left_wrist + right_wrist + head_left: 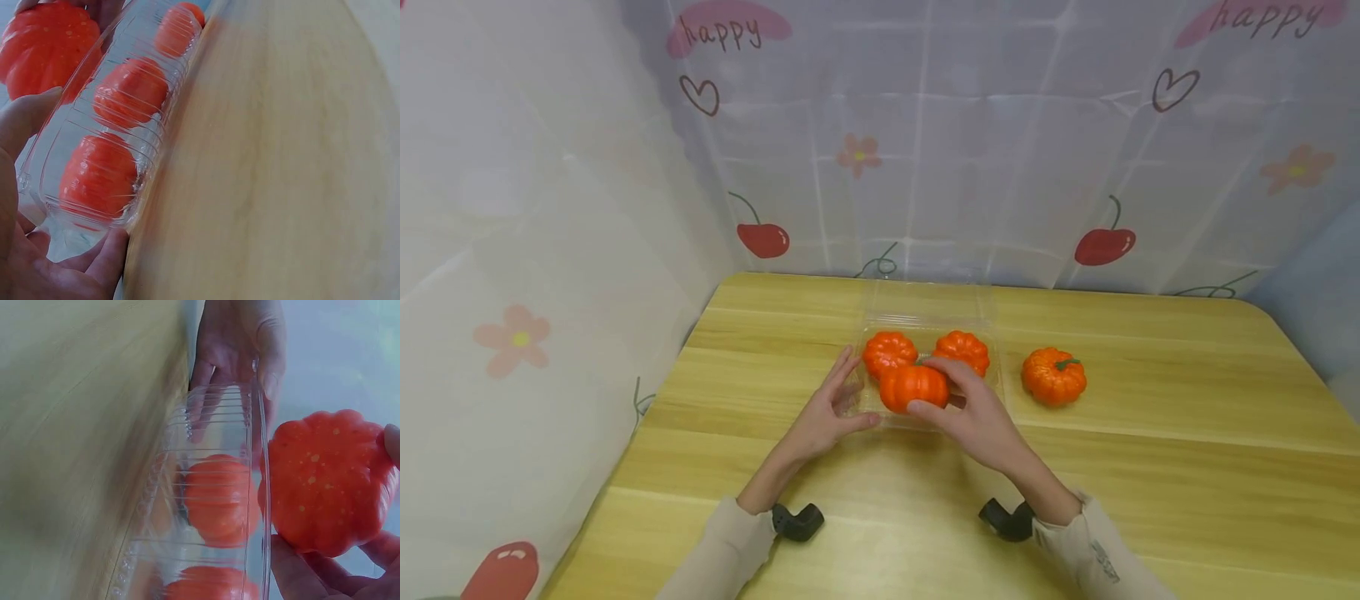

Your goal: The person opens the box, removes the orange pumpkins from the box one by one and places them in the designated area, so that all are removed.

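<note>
My right hand [977,417] grips a small orange pumpkin [913,388] from its right side. It is tilted, and in the right wrist view the held pumpkin's speckled, lobed underside faces the camera beside the rim. Below it stands a clear plastic clamshell box [997,387] with its lid [928,300] folded back. Two more pumpkins sit in the box, one at the back left [889,353] and one at the back right [962,348]. With fingers extended along the box's left wall and thumb at the front rim, my left hand [827,421] rests against its near left corner.
Outside the box, to its right, another orange pumpkin [1054,377] with a green stem lies on the wooden table [1187,400]. Printed curtains [970,183] hang behind the table and along its left side. Dark mounts [797,522] are worn at both wrists.
</note>
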Tool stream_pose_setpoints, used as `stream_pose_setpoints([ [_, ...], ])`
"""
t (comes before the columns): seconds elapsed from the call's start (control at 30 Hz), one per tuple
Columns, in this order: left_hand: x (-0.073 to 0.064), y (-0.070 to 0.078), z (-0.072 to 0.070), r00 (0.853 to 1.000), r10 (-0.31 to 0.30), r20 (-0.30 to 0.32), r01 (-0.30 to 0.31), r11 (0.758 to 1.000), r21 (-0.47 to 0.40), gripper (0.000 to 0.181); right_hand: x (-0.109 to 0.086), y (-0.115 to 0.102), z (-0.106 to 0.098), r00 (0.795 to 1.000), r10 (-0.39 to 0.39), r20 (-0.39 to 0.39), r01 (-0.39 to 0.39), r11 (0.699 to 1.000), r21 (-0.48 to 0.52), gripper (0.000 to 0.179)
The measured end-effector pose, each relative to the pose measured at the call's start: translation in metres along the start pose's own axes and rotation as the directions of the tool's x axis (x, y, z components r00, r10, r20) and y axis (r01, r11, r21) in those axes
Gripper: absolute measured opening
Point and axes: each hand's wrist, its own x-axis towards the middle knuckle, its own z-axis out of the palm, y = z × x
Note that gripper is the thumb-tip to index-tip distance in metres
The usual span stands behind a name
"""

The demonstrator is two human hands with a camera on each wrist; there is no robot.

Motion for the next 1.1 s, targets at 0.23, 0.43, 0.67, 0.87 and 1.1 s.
stream_pose_setpoints([
  [0.23, 0.000, -0.001, -0.001, 1.000, 0.001, -0.006, -0.001, 1.000, 0.015, 0.095, -0.006, -0.001, -0.006, 1.000, -0.011, 0.002, 0.011, 0.999, 0.037, 0.051],
  [0.43, 0.000, 0.001, 0.000, 1.000, 0.005, -0.010, -0.004, 0.999, 0.042, 0.094, -0.011, 0.001, -0.010, 1.000, 0.013, 0.013, -0.014, 0.996, 0.083, 0.054],
  [0.67, 0.000, 0.001, 0.000, 1.000, 0.006, -0.009, -0.006, 0.999, 0.033, 0.094, -0.016, 0.000, -0.013, 0.999, 0.042, -0.028, -0.039, 0.991, 0.126, 0.058],
  [0.87, 0.000, 0.001, 0.000, 1.000, 0.005, -0.012, -0.005, 1.000, 0.016, 0.094, -0.021, 0.000, -0.016, 0.996, 0.057, -0.068, -0.047, 0.989, 0.142, 0.053],
  [1.1, 0.000, 0.001, 0.000, 1.000, 0.001, -0.007, -0.001, 1.000, 0.024, 0.094, -0.023, 0.001, -0.018, 0.995, 0.022, -0.102, -0.007, 0.989, 0.146, 0.038],
])
